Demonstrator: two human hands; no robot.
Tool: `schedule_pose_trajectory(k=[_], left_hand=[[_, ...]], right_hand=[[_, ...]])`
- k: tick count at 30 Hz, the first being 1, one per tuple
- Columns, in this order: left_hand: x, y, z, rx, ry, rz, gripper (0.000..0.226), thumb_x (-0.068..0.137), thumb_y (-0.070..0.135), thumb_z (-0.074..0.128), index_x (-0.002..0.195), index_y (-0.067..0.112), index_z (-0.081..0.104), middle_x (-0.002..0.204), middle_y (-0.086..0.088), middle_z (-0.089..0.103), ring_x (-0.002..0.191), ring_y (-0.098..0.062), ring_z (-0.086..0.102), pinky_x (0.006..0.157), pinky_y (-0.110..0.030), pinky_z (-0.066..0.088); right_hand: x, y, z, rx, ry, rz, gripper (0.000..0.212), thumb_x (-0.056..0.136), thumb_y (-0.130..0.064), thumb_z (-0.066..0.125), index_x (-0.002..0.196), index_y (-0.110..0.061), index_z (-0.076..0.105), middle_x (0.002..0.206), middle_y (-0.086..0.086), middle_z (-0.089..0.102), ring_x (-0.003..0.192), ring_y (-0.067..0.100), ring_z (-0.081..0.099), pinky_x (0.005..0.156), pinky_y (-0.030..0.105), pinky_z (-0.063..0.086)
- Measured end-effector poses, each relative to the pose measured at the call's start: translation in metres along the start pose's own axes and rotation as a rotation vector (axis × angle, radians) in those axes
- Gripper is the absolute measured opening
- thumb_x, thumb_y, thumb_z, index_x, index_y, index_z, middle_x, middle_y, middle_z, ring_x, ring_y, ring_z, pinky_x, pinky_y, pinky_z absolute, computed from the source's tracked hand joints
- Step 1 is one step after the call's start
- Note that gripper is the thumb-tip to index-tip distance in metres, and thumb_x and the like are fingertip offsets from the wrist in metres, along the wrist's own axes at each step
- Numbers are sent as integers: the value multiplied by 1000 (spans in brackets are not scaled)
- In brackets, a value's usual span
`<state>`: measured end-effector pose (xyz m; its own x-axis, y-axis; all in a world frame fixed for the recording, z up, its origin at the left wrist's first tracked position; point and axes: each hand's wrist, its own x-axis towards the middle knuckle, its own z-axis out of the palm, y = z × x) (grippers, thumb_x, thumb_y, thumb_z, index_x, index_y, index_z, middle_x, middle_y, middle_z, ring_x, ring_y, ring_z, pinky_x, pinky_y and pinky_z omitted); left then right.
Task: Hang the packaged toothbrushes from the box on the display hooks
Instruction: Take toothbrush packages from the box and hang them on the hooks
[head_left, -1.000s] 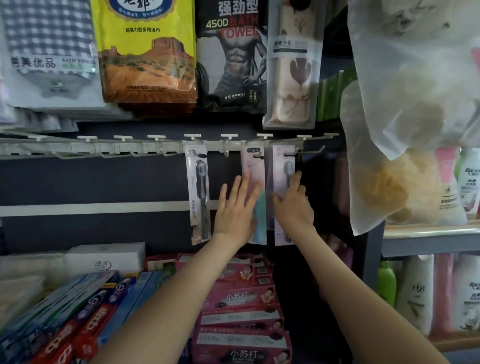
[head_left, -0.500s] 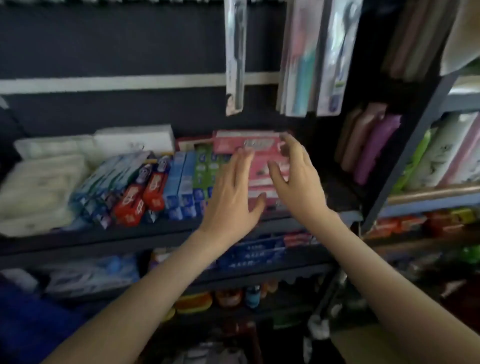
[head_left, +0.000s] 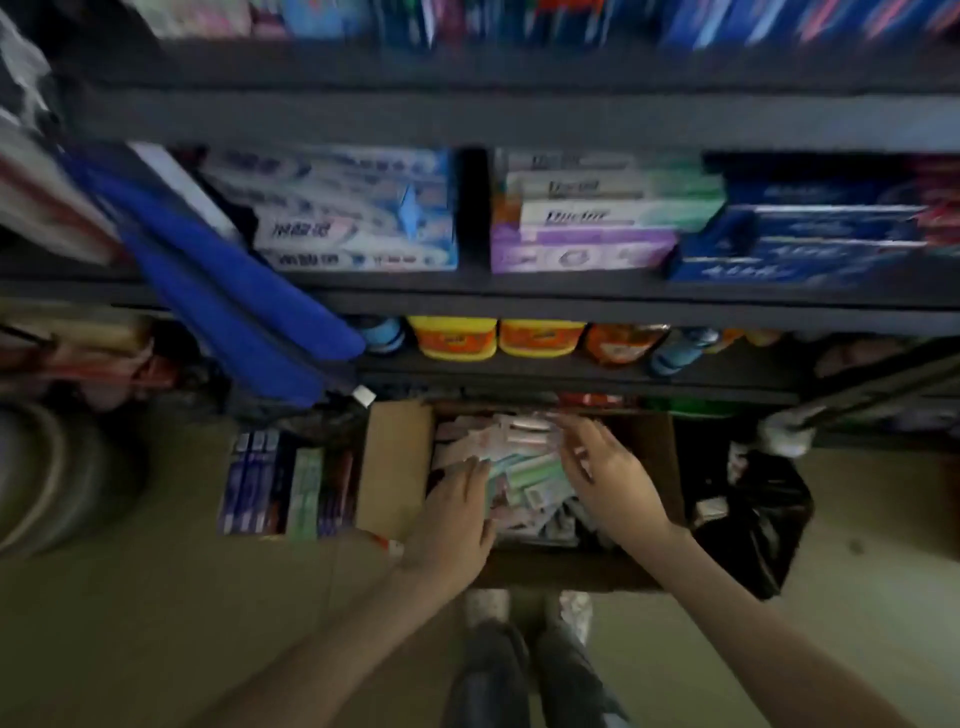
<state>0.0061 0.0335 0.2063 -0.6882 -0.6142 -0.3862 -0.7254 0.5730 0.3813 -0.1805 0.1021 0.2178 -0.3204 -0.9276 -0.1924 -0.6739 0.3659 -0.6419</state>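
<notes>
An open cardboard box (head_left: 395, 467) sits on the floor below the shelves, filled with several packaged toothbrushes (head_left: 524, 467) in pale green, white and pink. My left hand (head_left: 457, 514) reaches into the box's left side, fingers spread over the packages. My right hand (head_left: 608, 467) hovers over the right side of the pile, fingers relaxed and extended. Neither hand plainly grips a package; the picture is blurred. The display hooks are out of view.
Dark shelves (head_left: 519, 296) above the box hold toothpaste cartons (head_left: 353, 218) and yellow tubs (head_left: 452, 338). A blue cloth (head_left: 223, 291) hangs at the left. Boxed toothpaste (head_left: 280, 483) lies left of the box, a black bag (head_left: 753, 514) to its right. My feet (head_left: 524, 670) stand before it.
The view has swung down from the hooks and hung toothbrushes to the floor. Both hands have dropped from the hanging packages into the box.
</notes>
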Motion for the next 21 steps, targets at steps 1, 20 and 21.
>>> schedule_pose_trajectory(k=[1, 20, 21], left_hand=[[4, -17, 20, -11, -29, -45, 65, 100, 30, 43, 154, 19, 9, 157, 0, 20, 140, -15, 27, 114, -24, 27], [83, -153, 226, -115, -18, -287, 72, 95, 27, 57, 152, 20, 13, 153, -4, 26, 138, -18, 35, 106, -31, 42], [80, -155, 225, -119, -2, -281, 70, 95, 27, 57, 151, 20, 16, 152, -3, 28, 136, -18, 37, 104, -29, 43]], right_hand=[[2, 16, 24, -19, -61, 69, 35, 99, -20, 49, 134, -15, 47, 125, 7, 56, 86, 24, 64, 64, 35, 52], [150, 143, 274, -595, -241, 35, 63, 95, -37, 52, 147, -12, 26, 148, 8, 32, 133, 29, 27, 108, 41, 23], [151, 144, 272, -634, -256, 26, 62, 95, -39, 52, 146, -13, 30, 145, 8, 37, 130, 30, 29, 106, 41, 24]])
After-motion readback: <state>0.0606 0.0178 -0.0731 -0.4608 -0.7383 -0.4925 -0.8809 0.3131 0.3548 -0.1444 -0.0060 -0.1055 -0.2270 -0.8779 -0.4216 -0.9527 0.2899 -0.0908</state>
